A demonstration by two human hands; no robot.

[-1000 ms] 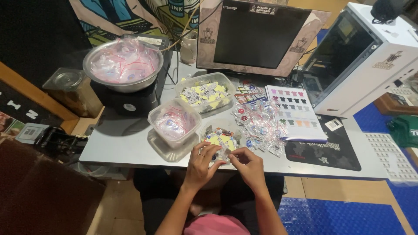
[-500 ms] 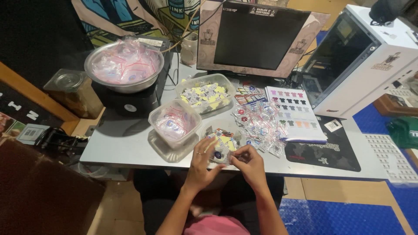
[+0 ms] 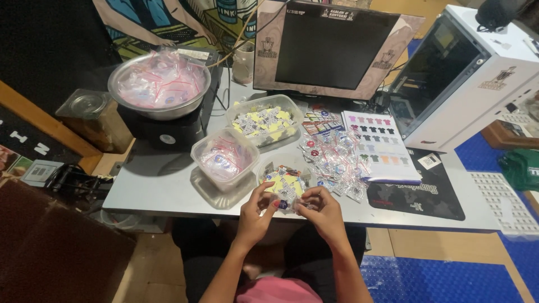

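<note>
Your left hand (image 3: 255, 209) and right hand (image 3: 321, 210) meet at the near edge of the worktop (image 3: 163, 188), fingers pinched shut on a small clear packet (image 3: 285, 204) held between them. Just beyond it sits a little tray of yellow pieces (image 3: 284, 180). To the left stands a clear tub of bagged packets (image 3: 224, 158); to the right lies a loose heap of small packets (image 3: 332, 161) beside a printed colour chart (image 3: 382, 147). Farther back stand another tub (image 3: 264, 119) and a metal bowl (image 3: 159, 85).
</note>
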